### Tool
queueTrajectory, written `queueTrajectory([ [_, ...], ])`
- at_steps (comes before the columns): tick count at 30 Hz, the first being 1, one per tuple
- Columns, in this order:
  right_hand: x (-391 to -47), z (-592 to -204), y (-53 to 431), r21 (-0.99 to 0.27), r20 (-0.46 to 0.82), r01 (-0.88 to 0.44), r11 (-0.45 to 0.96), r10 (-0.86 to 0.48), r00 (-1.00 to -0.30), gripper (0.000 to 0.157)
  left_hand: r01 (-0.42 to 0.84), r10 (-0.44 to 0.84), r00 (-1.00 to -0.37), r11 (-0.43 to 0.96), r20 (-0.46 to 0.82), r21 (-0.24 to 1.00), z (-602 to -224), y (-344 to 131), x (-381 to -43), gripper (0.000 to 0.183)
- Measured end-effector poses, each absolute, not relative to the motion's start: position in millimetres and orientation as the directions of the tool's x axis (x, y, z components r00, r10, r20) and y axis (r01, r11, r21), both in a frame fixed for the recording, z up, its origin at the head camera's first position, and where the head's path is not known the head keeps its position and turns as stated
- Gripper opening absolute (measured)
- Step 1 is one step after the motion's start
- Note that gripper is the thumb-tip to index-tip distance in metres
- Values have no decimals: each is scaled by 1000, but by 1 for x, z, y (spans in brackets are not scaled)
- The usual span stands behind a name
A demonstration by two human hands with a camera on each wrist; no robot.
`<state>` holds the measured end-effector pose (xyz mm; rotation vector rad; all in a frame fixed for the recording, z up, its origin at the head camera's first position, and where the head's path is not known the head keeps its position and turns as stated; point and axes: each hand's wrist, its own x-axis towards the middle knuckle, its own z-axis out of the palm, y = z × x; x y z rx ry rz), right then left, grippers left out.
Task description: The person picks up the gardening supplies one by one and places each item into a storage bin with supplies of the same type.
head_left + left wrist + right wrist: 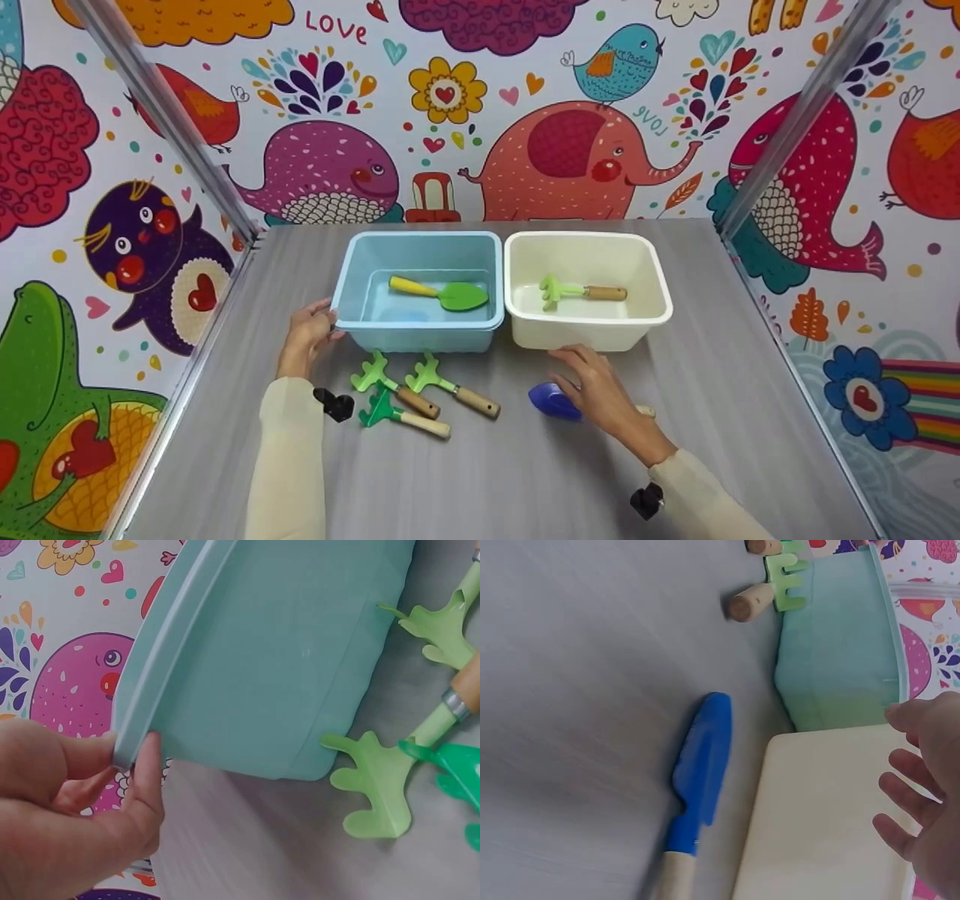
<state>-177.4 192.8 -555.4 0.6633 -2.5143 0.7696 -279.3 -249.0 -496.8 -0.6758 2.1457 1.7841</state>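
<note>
My left hand [308, 335] pinches the rim of the light blue bin [420, 339] at its front left corner; the left wrist view shows thumb and fingers on either side of that rim [154, 690]. Inside the bin lies a green trowel [463, 295] with a yellow handle. My right hand [600, 390] hovers near the front of the cream bin [577, 334], fingers loosely spread and holding nothing. Below it a blue trowel [705, 757] with a wooden handle lies on the table, partly hidden by the hand in the head view. A light green hand rake [570, 291] rests in the cream bin.
Two light green hand rakes [409, 397] [469, 397] and a darker green rake [409, 420] lie on the grey table [510, 480] before the blue bin. Both bins stand side by side. Printed walls [442, 150] enclose the table at the back and sides.
</note>
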Motion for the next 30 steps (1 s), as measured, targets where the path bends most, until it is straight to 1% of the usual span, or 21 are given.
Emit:
queueTrajectory([
  [7, -174, -569, 200, -399, 503, -513, 760, -287, -815, 40, -518, -198, -849, 132, -490, 845, -498, -249, -281, 51],
  [14, -173, -573, 209, -506, 394, -404, 763, -213, -894, 41, -525, -186, -847, 141, -498, 839, -496, -252, -281, 52],
  [17, -174, -574, 213, -531, 357, -361, 767, -184, -916, 43, -520, -176, -851, 143, -495, 842, -496, -253, -281, 52],
  [23, -174, -578, 220, -519, 332, -337, 785, -178, -926, 47, -508, -169, -857, 122, -487, 852, -496, -254, -282, 51],
  [30, -167, -586, 233, -468, 264, -321, 824, -216, -940, 50, -517, -169, -852, 119, -496, 847, -499, -253, -282, 51],
])
